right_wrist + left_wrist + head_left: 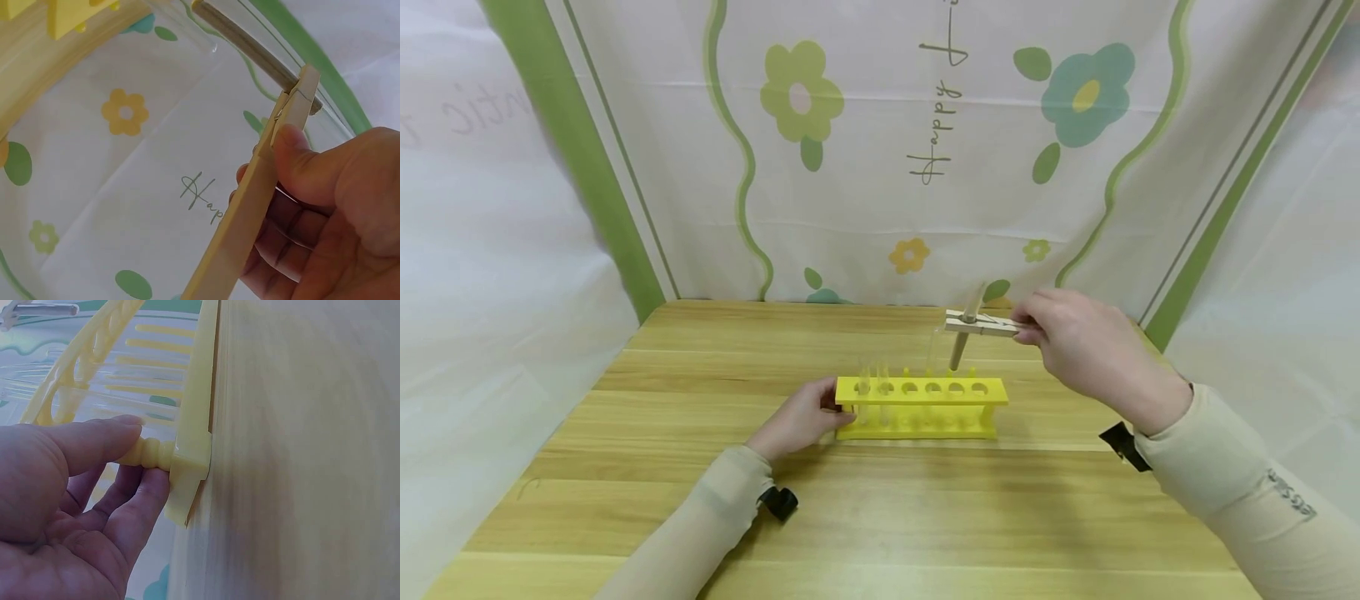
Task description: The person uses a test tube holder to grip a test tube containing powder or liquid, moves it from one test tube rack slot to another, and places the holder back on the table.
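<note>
My left hand [799, 419] holds the left end of a yellow test tube rack [921, 390] that stands on the table. In the left wrist view, thumb and fingers pinch its ridged end post [150, 453]. Clear test tubes [883, 400] stand in the rack's two leftmost holes, and another clear tube [933, 350] rises nearer its middle. My right hand [1078, 350] grips a wooden test tube holder [981, 324]. Its jaws clasp a tilted test tube [958, 350] with grey-brown contents in the lower part. That tube's bottom hangs above the rack's right half.
A wood-grain table [880, 517] carries the rack. Behind it hangs a white cloth [865, 192] printed with flowers, and pale cloth panels flank both sides. Black wrist straps [1126, 446] show on both sleeves.
</note>
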A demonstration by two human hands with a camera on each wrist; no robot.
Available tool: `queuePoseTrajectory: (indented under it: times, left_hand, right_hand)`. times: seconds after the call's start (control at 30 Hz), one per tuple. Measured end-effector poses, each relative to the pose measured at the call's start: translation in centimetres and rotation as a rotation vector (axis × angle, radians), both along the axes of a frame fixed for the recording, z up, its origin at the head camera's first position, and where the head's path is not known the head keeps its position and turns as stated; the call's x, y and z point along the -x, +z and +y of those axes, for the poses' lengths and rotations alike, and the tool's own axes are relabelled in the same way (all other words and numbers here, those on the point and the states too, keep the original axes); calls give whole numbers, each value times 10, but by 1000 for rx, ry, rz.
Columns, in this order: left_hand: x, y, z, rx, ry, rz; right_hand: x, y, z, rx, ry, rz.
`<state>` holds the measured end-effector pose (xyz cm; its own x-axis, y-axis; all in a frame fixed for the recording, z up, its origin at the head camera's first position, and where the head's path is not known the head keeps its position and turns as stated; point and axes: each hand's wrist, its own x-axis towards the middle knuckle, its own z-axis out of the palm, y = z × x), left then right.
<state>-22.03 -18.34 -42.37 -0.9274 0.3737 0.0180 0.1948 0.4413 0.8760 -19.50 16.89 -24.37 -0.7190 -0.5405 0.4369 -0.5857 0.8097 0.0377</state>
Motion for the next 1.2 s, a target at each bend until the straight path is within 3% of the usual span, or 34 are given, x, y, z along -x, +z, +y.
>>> queuePoseTrajectory:
  times: [0.4, 0.87, 1.2]
  left_hand:
    - [-1, 1, 0, -8, 5, 3]
    - [1, -1, -1, 11, 6, 13]
    - [1, -1, -1, -5, 4, 6]
  right_hand:
    - [0, -2, 5, -20, -10, -40]
    - [5, -15, 5, -15, -40, -68]
    - [8, -25, 5, -25, -16, -62]
